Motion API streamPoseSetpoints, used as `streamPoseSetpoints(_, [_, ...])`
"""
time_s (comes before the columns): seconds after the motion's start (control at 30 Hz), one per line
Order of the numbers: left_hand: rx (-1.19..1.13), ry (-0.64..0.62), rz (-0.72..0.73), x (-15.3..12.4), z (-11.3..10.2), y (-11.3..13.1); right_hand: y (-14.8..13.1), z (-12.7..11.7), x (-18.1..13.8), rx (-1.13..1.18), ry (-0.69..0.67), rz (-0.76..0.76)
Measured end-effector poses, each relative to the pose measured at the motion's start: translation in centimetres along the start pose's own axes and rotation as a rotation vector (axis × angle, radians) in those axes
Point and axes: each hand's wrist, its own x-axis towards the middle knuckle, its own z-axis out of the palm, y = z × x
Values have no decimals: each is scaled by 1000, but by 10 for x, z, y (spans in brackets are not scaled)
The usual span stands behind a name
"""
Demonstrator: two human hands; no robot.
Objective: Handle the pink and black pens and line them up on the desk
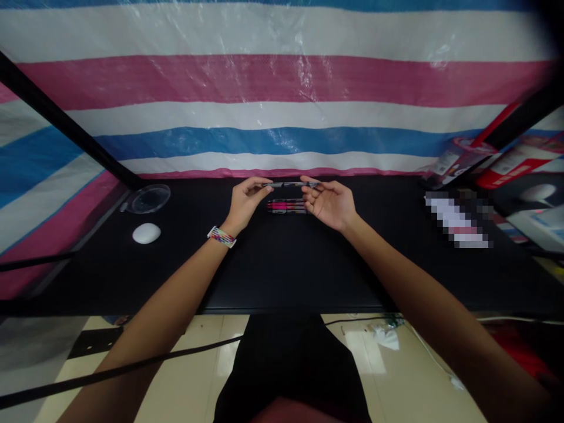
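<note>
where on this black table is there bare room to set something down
Between the forearms, nearer than the lying pens, and between the right hand and the pixelated item. It's crowded around the pens and at the right end, by the red-and-white tub.

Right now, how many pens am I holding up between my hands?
1: the pen, pinched at one end by your left hand, its other end at your right hand. Another may be hidden; the bunched pens lie on the black table.

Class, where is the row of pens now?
In the head view, the row of pens lies centrally on the black table, just below the pen in the left hand.
</note>
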Motion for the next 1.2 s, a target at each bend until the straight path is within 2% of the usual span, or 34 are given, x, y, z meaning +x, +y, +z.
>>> streamPoseSetpoints(0.17, [-58,-19,-17,0,1,1,3,1,2,225,55,36])
streamPoseSetpoints(0.27, [-99,-23,-18,-1,2,2,3,1,2,277,56,35])
streamPoseSetpoints(0.47, [-82,-30,-20,-2,3,4,1,-2,1,214,42,1])
streamPoseSetpoints(0.6, [-58,-47,-4,-3,4,8,5,-1,4,180,86,-19])
streamPoseSetpoints(0.83, [133,-166,77,-9,4,16,11,6,6,67,158,-67])
streamPoseSetpoints(0.97, [264,-156,77,-9,3,18,12,7,5,65,134,-108])
streamPoseSetpoints(1.2, [211,-159,103,-8,6,15,14,6,6,60,180,-135])
